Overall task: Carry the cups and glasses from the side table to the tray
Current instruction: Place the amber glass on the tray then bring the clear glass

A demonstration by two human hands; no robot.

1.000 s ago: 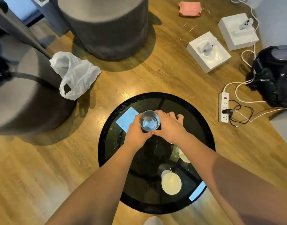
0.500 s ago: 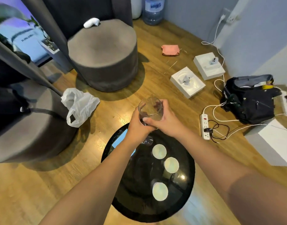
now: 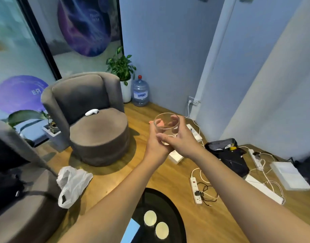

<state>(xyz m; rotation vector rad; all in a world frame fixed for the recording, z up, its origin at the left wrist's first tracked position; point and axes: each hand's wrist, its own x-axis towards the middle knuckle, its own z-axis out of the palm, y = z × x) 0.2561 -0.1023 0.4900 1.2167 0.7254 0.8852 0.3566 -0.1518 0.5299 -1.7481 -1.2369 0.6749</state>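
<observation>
Aloft, a clear glass (image 3: 167, 126) between both hands, left hand (image 3: 155, 142) and right hand (image 3: 181, 140) curled around it.

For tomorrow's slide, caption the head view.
Both hands, left and right, hold a clear glass above the floor.

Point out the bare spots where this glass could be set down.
Both hands hold the glass. Free: the armchair seat in front of the white controller, and the wood floor between that chair and the power strip. Crowded: the right floor, with cables, boxes and black bag. The black side table holds two cups.
</observation>
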